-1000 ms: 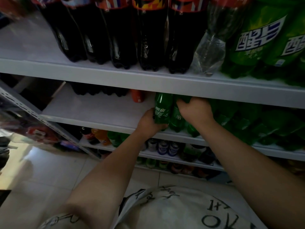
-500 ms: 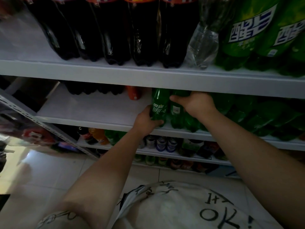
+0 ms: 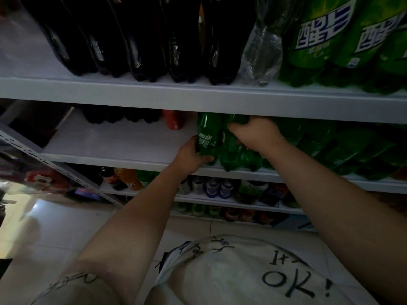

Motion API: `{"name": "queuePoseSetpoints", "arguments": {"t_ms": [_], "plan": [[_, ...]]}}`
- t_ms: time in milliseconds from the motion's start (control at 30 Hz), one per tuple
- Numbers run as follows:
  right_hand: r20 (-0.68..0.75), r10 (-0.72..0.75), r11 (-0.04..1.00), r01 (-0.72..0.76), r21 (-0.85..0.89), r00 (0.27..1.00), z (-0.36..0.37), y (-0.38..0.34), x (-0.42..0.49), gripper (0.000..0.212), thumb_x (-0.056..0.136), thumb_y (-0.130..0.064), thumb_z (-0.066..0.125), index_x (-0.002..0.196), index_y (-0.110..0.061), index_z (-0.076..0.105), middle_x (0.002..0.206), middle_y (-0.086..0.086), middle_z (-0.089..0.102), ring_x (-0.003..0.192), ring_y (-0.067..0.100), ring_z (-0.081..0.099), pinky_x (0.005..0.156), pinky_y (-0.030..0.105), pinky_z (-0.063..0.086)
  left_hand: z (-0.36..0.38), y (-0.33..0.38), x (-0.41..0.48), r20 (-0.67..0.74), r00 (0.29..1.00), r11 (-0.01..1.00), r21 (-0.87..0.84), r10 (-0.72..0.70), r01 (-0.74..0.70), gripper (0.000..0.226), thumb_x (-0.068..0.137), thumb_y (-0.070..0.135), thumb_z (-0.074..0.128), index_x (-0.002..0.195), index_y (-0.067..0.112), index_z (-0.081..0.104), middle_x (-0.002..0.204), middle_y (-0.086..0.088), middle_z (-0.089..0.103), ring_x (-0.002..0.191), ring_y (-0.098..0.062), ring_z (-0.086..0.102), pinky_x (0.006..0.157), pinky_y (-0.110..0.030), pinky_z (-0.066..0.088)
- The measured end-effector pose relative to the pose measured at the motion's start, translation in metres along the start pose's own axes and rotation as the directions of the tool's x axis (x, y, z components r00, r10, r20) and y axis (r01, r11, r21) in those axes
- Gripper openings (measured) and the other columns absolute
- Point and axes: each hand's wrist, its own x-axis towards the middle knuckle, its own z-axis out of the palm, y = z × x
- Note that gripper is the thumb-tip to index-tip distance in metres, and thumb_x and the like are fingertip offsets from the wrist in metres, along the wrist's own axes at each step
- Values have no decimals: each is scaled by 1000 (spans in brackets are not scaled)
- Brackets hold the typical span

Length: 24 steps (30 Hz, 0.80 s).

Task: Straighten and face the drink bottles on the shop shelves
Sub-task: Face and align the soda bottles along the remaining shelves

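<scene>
Green bottle [image 3: 207, 137] sits at the left end of its row, near edge of the middle shelf [image 3: 123, 159]. My left hand [image 3: 191, 156] still grips its base and my right hand [image 3: 256, 133] grips the neighbour bottle [image 3: 230, 148]. Barely moved; label faces near, so I judge it nearly faced.

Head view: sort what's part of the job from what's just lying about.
Job: left hand gripping small green plastic bottle; right hand gripping neighbouring green plastic bottle.
Lying about: large dark drink bottles, crumpled clear plastic, blue-and-white cans.
</scene>
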Motion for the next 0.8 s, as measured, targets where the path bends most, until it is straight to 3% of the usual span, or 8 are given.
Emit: {"name": "queuePoseSetpoints", "arguments": {"t_ms": [100,167,233,433,533,633,800], "plan": [[81,-18,984,3,176,997,1,0,1,18,85,-37,62,87,-20,56,77,3,66,62,23,67,41,20,44,-1,2,-1,11,1000,1000,-11,-2,2,72,73,20,82,134,16,44,117,8,55,107,-9,54,85,-17,41],[102,-5,944,-29,329,995,0,0,0,24,86,-30,67,101,-23,49,77,-3,63,57,18,67,41,21,48,-1,2,-2,13,1000,1000,-17,1,-1,71,74,19,81,134,15,43,118,7,55,107,-8,53,85,-18,41],[51,28,915,-46,402,998,0,0,0,28,84,-30,71,100,-22,50,75,-2,63,47,9,62,41,20,48,0,3,-3,9,1000,1000,-19,4,-4,70,73,19,82,132,15,44,119,4,56,106,-8,54,85,-17,42],[-103,25,893,25,450,994,5,-4,-2,25,76,-41,76,85,-29,56,75,-17,59,43,5,61,35,15,39,0,6,-3,11,1000,1000,0,-1,1,71,72,22,82,132,16,45,117,7,55,105,-7,53,78,-9,40],[-81,18,899,19,438,997,3,-5,-2,12,82,-36,66,78,-29,58,63,-8,62,42,8,61,36,15,37,0,5,-3,0,1000,1000,-7,-3,3,71,73,21,82,132,15,44,116,7,55,106,-9,53,84,-15,42],[-8,13,879,-8,477,1000,3,-4,0,7,86,-27,63,85,-26,57,73,2,63,40,7,58,35,16,36,0,3,-5,-10,1000,1000,-19,3,-3,70,73,22,82,132,15,45,118,5,56,108,-12,54,89,-21,42],[-41,-1,898,19,440,999,6,0,1,14,88,-28,64,96,-28,52,82,-11,59,48,7,64,36,14,37,-1,5,-4,-6,1000,1000,5,1,-1,71,73,23,82,132,15,44,120,3,56,107,-10,53,87,-19,42]]}}
